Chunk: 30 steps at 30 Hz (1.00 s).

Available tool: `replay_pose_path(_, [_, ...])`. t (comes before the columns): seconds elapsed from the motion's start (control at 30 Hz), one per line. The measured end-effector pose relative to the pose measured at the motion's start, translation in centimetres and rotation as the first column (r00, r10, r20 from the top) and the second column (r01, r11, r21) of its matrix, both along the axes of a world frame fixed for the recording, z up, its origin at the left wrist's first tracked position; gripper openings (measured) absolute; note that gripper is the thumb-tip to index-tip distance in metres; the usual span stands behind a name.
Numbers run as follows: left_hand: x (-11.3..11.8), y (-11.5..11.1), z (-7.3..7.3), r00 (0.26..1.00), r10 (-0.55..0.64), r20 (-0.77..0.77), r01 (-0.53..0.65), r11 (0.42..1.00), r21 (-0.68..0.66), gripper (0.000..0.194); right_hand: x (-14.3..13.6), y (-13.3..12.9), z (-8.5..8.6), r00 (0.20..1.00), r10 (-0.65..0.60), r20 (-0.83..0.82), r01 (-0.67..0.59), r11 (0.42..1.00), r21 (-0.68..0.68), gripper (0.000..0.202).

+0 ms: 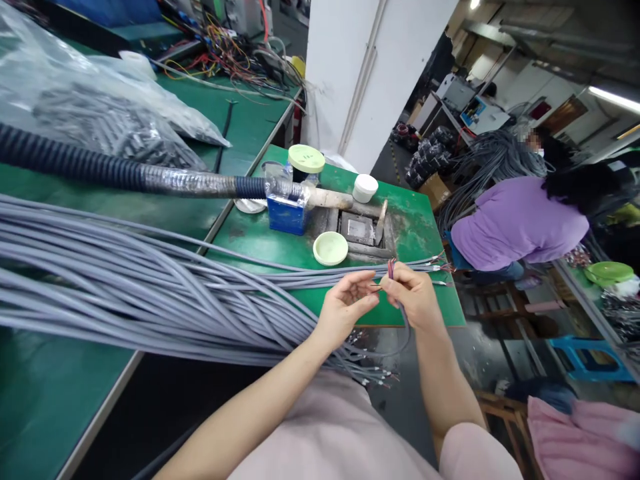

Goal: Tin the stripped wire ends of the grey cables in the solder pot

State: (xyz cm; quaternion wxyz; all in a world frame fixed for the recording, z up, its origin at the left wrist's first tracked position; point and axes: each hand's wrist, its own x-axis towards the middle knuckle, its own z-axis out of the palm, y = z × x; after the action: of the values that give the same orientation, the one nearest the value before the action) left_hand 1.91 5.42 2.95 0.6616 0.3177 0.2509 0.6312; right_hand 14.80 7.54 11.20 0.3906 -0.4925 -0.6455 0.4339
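Note:
In my right hand (pixel 410 293) is the end of a grey cable (pixel 406 330), its thin coloured wires fanning out above the fingers. My left hand (pixel 347 300) meets it from the left, thumb and fingertips closed on the tip of one or more of those thin wires. Beneath and to the left runs a thick bundle of grey cables (pixel 200 287). Several cable ends with bared wires (pixel 435 267) lie on the green table just beyond my right hand, and more stripped ends (pixel 370 373) hang below the table edge.
Past my hands are a solder pot (pixel 360 230), a shallow pale-green dish (pixel 331 249), a white tub (pixel 365 188), a blue box (pixel 287 213) and a ribbed hose (pixel 190 181). A bag of grey pieces (pixel 115 127) lies left. A person in purple (pixel 520 220) sits at right.

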Motion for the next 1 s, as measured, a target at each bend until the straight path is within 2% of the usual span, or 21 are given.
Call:
replay_pose_path(0.07, [1.1, 0.0, 0.5, 0.996, 0.017, 0.087, -0.014, 0.999, -0.037, 0.022, -0.2, -0.6, -0.5, 0.999, -0.018, -0.043, 0.016, 0.999, -0.04, 0.036])
replay_pose_path(0.13, [1.4, -0.2, 1.1, 0.99, 0.027, 0.139, -0.016, 0.997, -0.077, 0.015, -0.3, -1.0, -0.6, 0.997, -0.029, -0.067, 0.025, 0.998, -0.062, 0.036])
replay_pose_path(0.23, [0.8, -0.4, 1.8, 0.983, -0.029, 0.182, 0.054, 0.989, -0.137, 0.022, 0.0, -1.7, -0.6, 0.998, 0.002, -0.058, -0.006, 0.998, -0.067, 0.03])
replay_pose_path(0.33, [-0.5, -0.3, 2.1, 0.981, -0.098, 0.167, 0.125, 0.979, -0.161, 0.024, 0.5, -2.7, -0.7, 0.995, 0.094, 0.025, -0.091, 0.991, -0.096, 0.024])
replay_pose_path(0.43, [-1.2, -0.2, 1.9, 0.966, -0.14, 0.216, 0.184, 0.962, -0.202, 0.022, 0.6, -3.9, -1.1, 0.98, 0.19, 0.066, -0.18, 0.975, -0.131, 0.03])
replay_pose_path(0.53, [-0.7, -0.5, 1.5, 0.921, -0.211, 0.328, 0.295, 0.926, -0.234, 0.024, 0.3, -4.8, -2.1, 0.974, 0.225, 0.033, -0.219, 0.968, -0.125, 0.033])
replay_pose_path(0.67, [0.3, -1.4, 0.8, 0.89, -0.268, 0.369, 0.348, 0.922, -0.17, 0.03, 0.5, -4.9, -3.9, 0.984, 0.111, -0.142, -0.135, 0.975, -0.174, 0.036])
replay_pose_path(0.73, [0.5, -1.8, 0.3, 0.917, -0.268, 0.294, 0.32, 0.937, -0.144, 0.033, 0.9, -4.7, -4.3, 0.983, 0.072, -0.167, -0.107, 0.972, -0.208, 0.04])
replay_pose_path(0.77, [0.5, -1.9, 0.1, 0.94, -0.247, 0.236, 0.286, 0.947, -0.148, 0.032, 1.0, -4.6, -4.2, 0.989, 0.08, -0.123, -0.103, 0.975, -0.197, 0.042])
replay_pose_path(0.83, [0.4, -2.0, -0.1, 0.981, -0.162, 0.102, 0.178, 0.97, -0.166, 0.027, 1.3, -4.4, -3.6, 0.996, 0.062, 0.063, -0.058, 0.996, -0.067, 0.039])
replay_pose_path(0.9, [0.3, -1.9, 0.0, 0.996, -0.084, -0.008, 0.081, 0.984, -0.161, 0.022, 1.3, -4.2, -2.4, 0.963, -0.065, 0.261, 0.021, 0.986, 0.166, 0.029])
replay_pose_path(1.0, [0.6, -1.8, 0.1, 0.992, -0.061, -0.11, 0.049, 0.993, -0.105, 0.018, 0.7, -3.8, -0.9, 0.88, -0.26, 0.398, 0.05, 0.883, 0.467, 0.014])
